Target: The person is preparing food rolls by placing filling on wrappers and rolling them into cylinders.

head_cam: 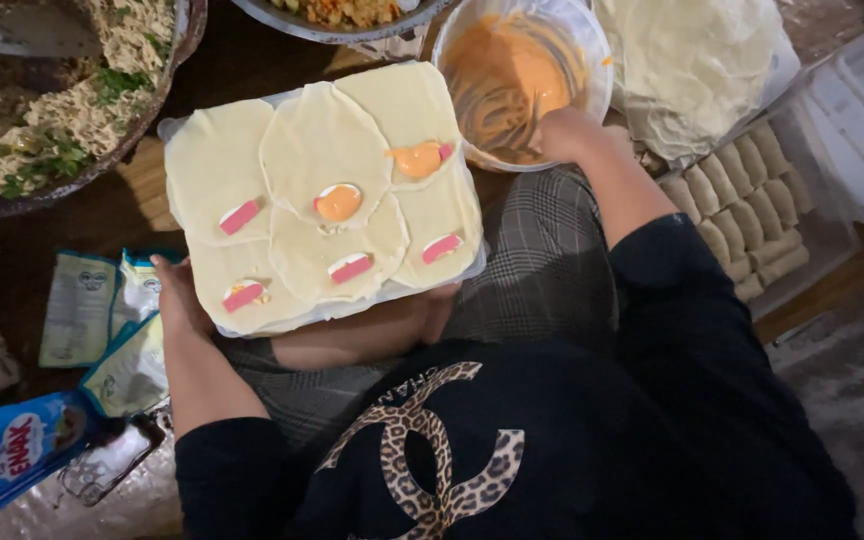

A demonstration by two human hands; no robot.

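On the lap, a tray (324, 315) carries six pale round wrappers (322, 150), overlapping, each topped with a pink sausage strip (240, 216); two of them also bear a dab of orange sauce (338, 203). The left hand (180, 298) cups the tray's near left edge, fingers under it, so whether they are curled tight or loose cannot be told. The right hand (564, 135) dips into a clear bowl (520, 80) of orange sauce beyond the tray's far right corner, fingers closed as if pinching a spoon, though the tool itself is hidden.

To do the saucing well, judging from this view, take a small amount each time, drop it right beside or over the strip, and keep it off the wrapper rim so the edges stay dry. The left hand should hold the tray level so the dabs do not run.

The tray's long axis runs left to right, tilted slightly down toward the right. The strips mostly point up to the right.

Around it: a pan of noodles (62, 100) at far left, stacked wrappers (692, 70) at far right, finished rolls (742, 205) in a box, and sachets (102, 320) near the left hand.
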